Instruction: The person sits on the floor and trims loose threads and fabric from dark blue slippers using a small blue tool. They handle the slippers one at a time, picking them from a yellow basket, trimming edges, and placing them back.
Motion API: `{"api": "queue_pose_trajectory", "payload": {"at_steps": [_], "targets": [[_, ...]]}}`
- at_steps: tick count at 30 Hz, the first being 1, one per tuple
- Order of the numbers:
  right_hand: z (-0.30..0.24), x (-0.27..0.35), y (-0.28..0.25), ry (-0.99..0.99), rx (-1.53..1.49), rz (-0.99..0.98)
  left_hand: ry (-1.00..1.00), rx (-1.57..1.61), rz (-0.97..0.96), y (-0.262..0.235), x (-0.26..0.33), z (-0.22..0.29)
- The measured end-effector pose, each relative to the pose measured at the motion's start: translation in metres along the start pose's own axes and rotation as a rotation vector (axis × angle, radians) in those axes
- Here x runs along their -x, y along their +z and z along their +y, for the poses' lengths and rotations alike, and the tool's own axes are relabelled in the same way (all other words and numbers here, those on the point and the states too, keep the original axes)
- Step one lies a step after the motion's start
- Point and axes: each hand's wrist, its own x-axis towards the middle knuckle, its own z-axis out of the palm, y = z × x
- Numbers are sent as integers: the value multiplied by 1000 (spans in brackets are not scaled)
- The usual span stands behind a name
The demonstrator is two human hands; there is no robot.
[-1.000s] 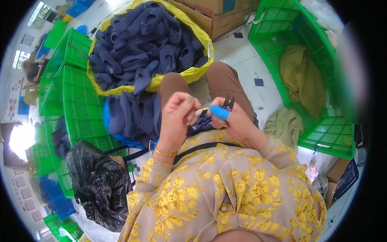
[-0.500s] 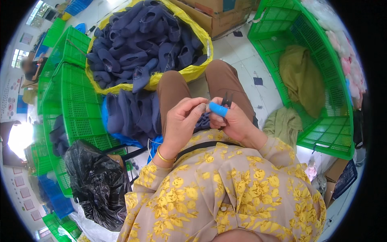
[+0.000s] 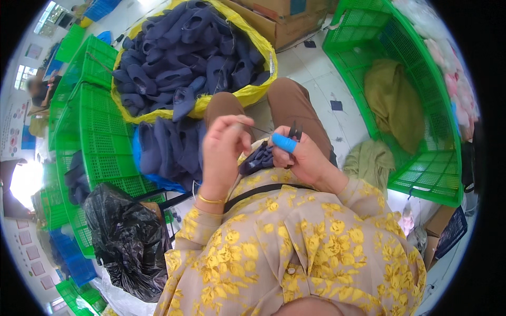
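My left hand (image 3: 227, 150) is raised over my left thigh, a little blurred, its fingertips pinched on a thin dark thread (image 3: 259, 128). The thread runs taut to the fingertips of my right hand (image 3: 310, 160), which is closed. Blue tape (image 3: 284, 142) wraps one of its digits. A black two-pronged tool (image 3: 297, 132), perhaps thread snips, juts up from that hand; its lower part is hidden. Below and between the hands, a dark navy bunched piece (image 3: 257, 159) lies in my lap. I cannot tell whether the thread joins it.
Ahead stands a yellow-rimmed sack (image 3: 258, 95) heaped with navy slipper-like pieces (image 3: 195, 58). More navy pieces (image 3: 171, 150) lie by my left leg. Green crates (image 3: 103, 131) and a black plastic bag (image 3: 126, 237) stand left. A green crate (image 3: 342, 58) holding olive cloth (image 3: 392, 95) is right.
My left hand has drawn away to the left and up from my right hand, stretching the thread between them. The navy piece in my lap shows more. My right hand has barely moved.
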Motion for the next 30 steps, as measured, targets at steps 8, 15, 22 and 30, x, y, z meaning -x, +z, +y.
{"api": "queue_pose_trajectory", "payload": {"at_steps": [8, 15, 22, 30], "targets": [[-5, 4, -6, 29, -45, -19, -34, -196, -100, 4, 6, 9], [-16, 15, 3, 221, -15, -6, 42, -384, -112, 16, 2, 3], [-33, 48, 22, -520, 1243, 80, -202, 250, -112, 8, -5, 14], [-60, 25, 33, -874, 942, 184, -314, 423, -363, 49, -3, 26]]}}
